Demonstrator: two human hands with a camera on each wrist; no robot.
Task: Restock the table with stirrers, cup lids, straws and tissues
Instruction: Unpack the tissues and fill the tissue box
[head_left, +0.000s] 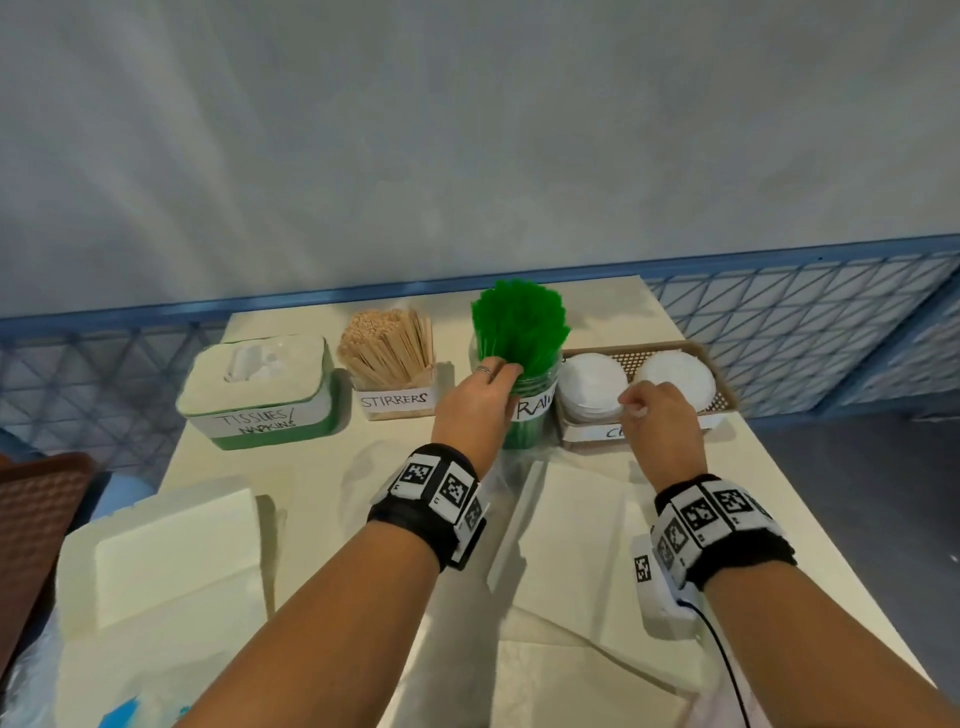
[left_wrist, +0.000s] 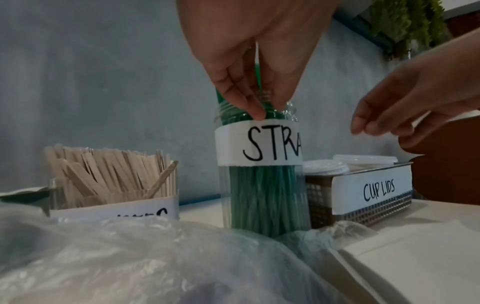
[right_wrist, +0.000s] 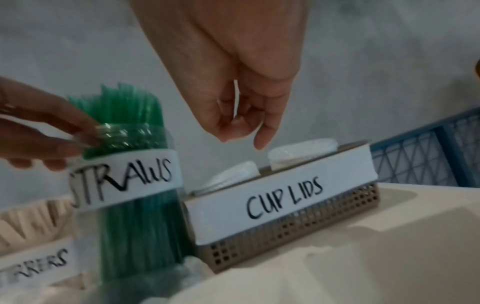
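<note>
1. Evidently the step in hand is settling the green straws (head_left: 519, 332) into their clear jar (left_wrist: 262, 195), labelled for straws, which stands between the stirrers (head_left: 387, 345) and the cup-lid basket (head_left: 722, 397) at the back of the table (head_left: 322, 462).
2. The left hand (head_left: 475, 402) is at the jar's mouth, its fingertips (left_wrist: 255, 114) pinched on a few straws just above the rim; the jar looks nearly full, so I judge this a tidying push, not a fresh load.
3. The right hand (head_left: 660, 415) hovers over the cup lids (head_left: 592, 384), fingers loosely curled; whether it holds anything I cannot tell (the wrist view is blurred).
4. To do it well, press the straws straight down, not sideways: the jar is tall and narrow and would likely tip toward the stirrers.
5. Steadying the jar's wall with the free right hand would help, since nothing braces it now.
6. Ease the pinch only once the ends sit level with the rest, or the bundle will fan out further.
7. Mind the crumpled plastic wrap (left_wrist: 130, 257) lying just in front of the jar; it could catch the wrist on the way back.
</note>
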